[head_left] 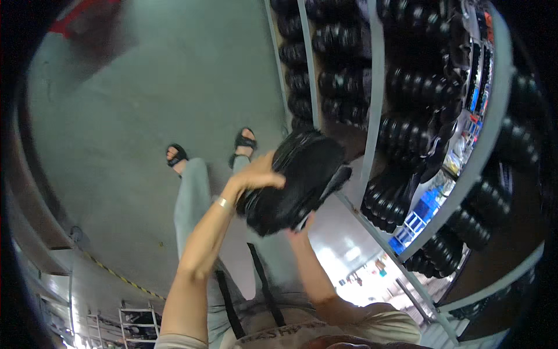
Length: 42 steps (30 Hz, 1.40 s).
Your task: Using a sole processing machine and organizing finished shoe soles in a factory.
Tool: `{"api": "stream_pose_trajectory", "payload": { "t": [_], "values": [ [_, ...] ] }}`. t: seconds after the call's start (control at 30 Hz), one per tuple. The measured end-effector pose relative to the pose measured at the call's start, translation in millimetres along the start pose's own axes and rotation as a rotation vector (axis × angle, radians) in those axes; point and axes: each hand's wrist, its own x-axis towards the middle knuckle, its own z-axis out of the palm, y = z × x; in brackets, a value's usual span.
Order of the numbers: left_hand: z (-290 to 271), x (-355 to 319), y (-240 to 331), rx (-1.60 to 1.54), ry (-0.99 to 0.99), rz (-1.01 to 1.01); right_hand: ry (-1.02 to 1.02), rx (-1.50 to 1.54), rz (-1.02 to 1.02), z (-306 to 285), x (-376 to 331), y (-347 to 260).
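A thick bundle of black pieces (311, 174) is held in front of me between both hands, tilted, beside the lower shelf of a rack. The pieces look like stacked shoe parts, but their exact kind is blurred. My left hand (260, 173) grips the bundle's near left side, its thumb lying across the top. My right hand (301, 228) supports the lower right edge from beneath, and most of its fingers are hidden behind the bundle.
On the right a grey metal rack (376, 87) carries rows of glossy black shoe-like items (343, 84). Its frame and post stand close to the bundle. A red object (78, 17) is at the far left. Yellow-black tape (122, 279) marks the grey floor (151, 93). Small metal racks (138, 320) are at lower left.
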Motion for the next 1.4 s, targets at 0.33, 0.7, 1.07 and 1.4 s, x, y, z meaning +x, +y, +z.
{"api": "stream_pose_trajectory", "payload": {
  "t": [0.33, 0.7, 1.07, 1.4],
  "values": [
    [-82, -415, 141, -0.276, 0.384, 0.133, -0.517, -0.511, 0.438, 208, -229, 71],
    [-281, -488, 298, -0.384, 0.698, 0.488, -0.973, -0.716, 0.309, 567, -264, 101],
    [-605, -592, 441, -0.672, 0.905, 0.59, -1.225, -0.712, 0.311, 1000, -311, 237],
    [-928, -653, 530, -0.728, 0.81, 0.705, -1.455, -0.755, 0.1, 1318, -318, 378]
  ]
}}
